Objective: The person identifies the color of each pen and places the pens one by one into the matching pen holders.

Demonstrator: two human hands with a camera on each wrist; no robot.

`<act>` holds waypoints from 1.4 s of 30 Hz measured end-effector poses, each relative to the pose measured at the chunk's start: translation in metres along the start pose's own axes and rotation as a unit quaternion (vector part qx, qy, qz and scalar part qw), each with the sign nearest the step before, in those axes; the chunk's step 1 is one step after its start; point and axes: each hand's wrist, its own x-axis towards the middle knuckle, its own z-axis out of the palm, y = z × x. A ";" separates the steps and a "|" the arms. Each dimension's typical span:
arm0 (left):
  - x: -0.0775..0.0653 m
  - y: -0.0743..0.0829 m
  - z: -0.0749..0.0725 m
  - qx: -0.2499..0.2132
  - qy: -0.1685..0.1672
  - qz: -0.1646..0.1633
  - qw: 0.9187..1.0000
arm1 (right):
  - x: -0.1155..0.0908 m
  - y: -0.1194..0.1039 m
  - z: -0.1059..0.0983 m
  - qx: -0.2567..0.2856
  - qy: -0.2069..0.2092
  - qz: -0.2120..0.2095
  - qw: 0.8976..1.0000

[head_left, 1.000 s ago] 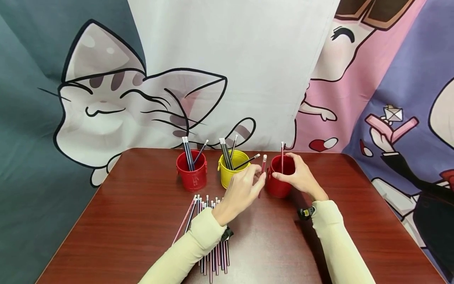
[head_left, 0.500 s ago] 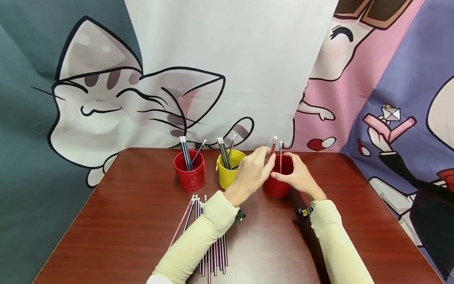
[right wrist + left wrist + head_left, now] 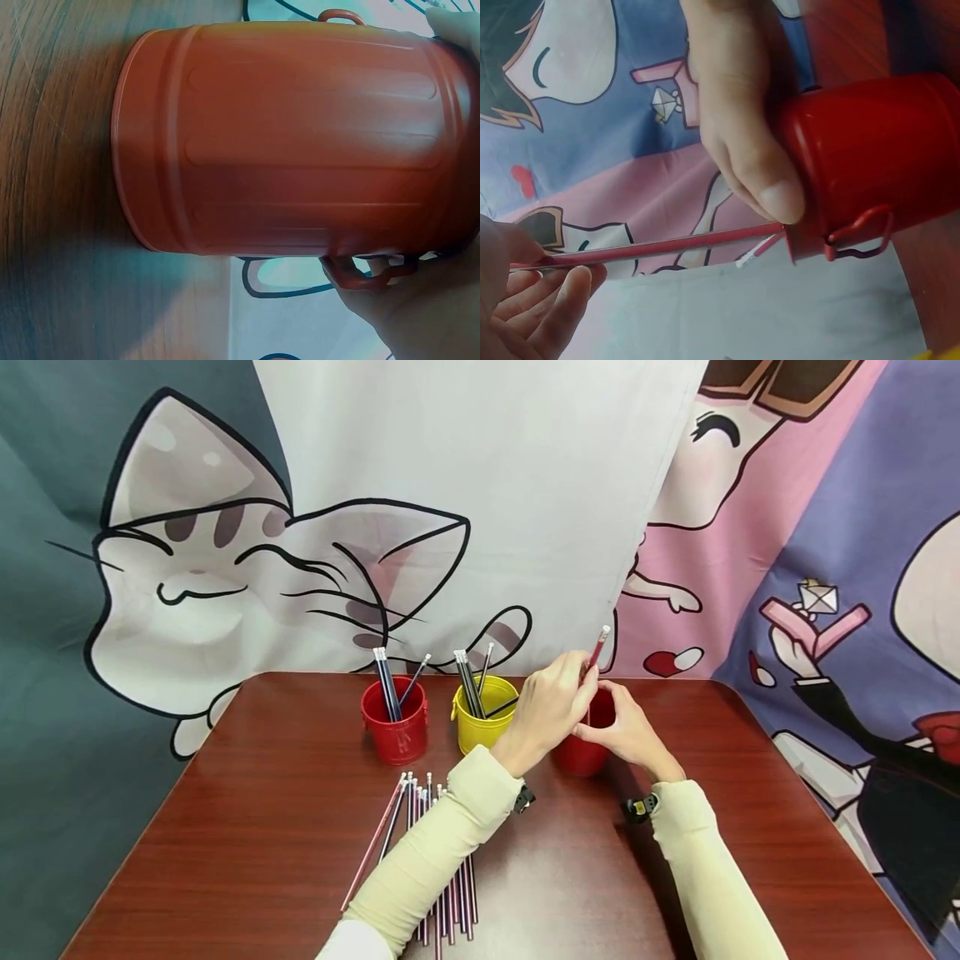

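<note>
Pencil (image 3: 597,652), red, white eraser end up: pinched between thumb and fingers of left hand (image 3: 551,706), tilted, top leaning right. Per left wrist view, shaft running from those fingers to mouth of gripped red bucket (image 3: 579,758), below left hand and slightly to its right. Cannot tell how far past the rim.

Right hand (image 3: 628,727): curved around right side of same mouth, holding rim, thumb on near side, fingers on far side. Bucket upright on bench (image 3: 240,827); looped side handle (image 3: 367,283) just beside right hand in right wrist view. Second pencil (image 3: 768,245) in this bucket, eraser end projecting from mouth, between the two hands.

Just behind each hand, at the wrist: black device and pale sleeve (image 3: 705,868).

Next outward, just left of left hand: yellow bucket (image 3: 478,735), partly hidden by that hand; dark pencils (image 3: 469,687) inside, several bunched, one leaning low toward left hand.

Farther left of left hand: other red bucket (image 3: 395,745), upright; bunched dark pencils plus one separate, tilted right.

Toward the person from left hand, partly covered by left forearm: loose pencils (image 3: 468,893) on bench, roughly parallel, a pink one at left edge.

Beyond both hands: cartoon backdrop (image 3: 480,443), smiling cat at left.
</note>
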 end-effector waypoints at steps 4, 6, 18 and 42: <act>0.005 0.000 0.001 -0.005 0.008 0.000 1.000 | 0.001 -0.002 -0.001 0.002 -0.002 0.002 1.000; 0.006 0.000 0.004 -0.010 0.001 -0.007 1.000 | 0.001 -0.003 -0.002 0.002 0.001 0.005 1.000; -0.018 -0.015 0.027 -0.023 -0.102 -0.078 0.991 | 0.000 0.000 -0.003 -0.006 0.002 0.020 1.000; -0.041 -0.031 0.005 -0.207 -0.199 -0.249 0.925 | 0.000 -0.003 -0.001 0.012 -0.005 0.028 1.000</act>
